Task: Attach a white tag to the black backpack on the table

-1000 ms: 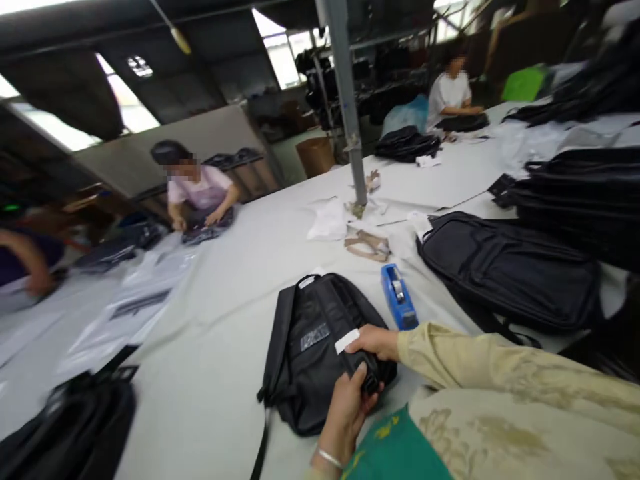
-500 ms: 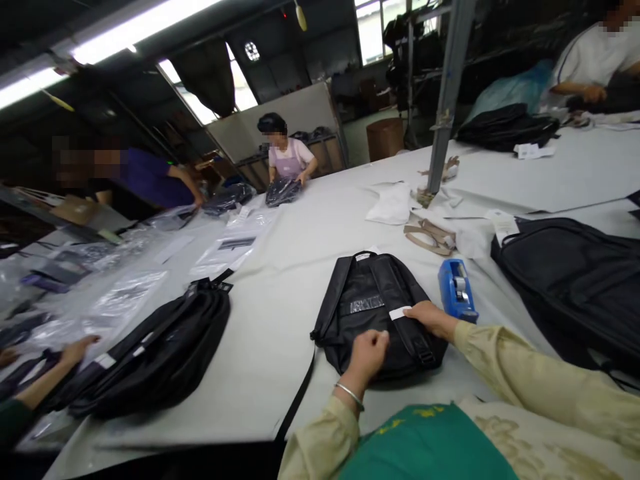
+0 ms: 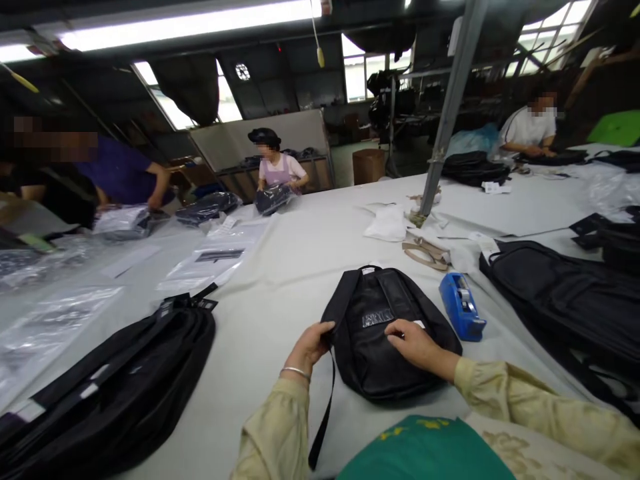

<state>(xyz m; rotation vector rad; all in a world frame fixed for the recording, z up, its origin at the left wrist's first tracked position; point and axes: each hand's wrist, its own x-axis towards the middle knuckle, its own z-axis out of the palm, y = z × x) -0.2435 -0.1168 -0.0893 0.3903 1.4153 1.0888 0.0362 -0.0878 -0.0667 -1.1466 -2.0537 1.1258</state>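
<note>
1. Seen from the head camera, a small black backpack (image 3: 385, 333) lies flat on the pale tabletop (image 3: 280, 293), straight in front of the person, with a white printed patch showing on its upper face.
2. The left hand (image 3: 313, 343) has its grip closed around the bag's left edge, thumb on top and fingers curled under beside the shoulder strap; a thin bangle sits on that wrist.
3. The right hand (image 3: 415, 343) lies palm down on the bag's right half, fingers spread and nearly flat, pressing the fabric rather than clasping anything.
4. A loose black strap (image 3: 323, 413) trails from the bag toward the near edge of the tabletop.
5. Just beside the bag on its right stands a blue tape dispenser (image 3: 463, 307), apart from both hands.
6. Farther right lies a large black bag (image 3: 555, 300); to the left, near the front edge, sits another black backpack (image 3: 115, 393).
7. Clear plastic sleeves (image 3: 210, 267) lie scattered over the far left of the tabletop.
8. Across the tabletop a person in a pink top (image 3: 280, 170) holds a bagged dark bundle, another in purple (image 3: 120, 177) bends over packaging, and a third in white (image 3: 527, 127) sits at far right beyond a grey pole (image 3: 447, 113).
</note>
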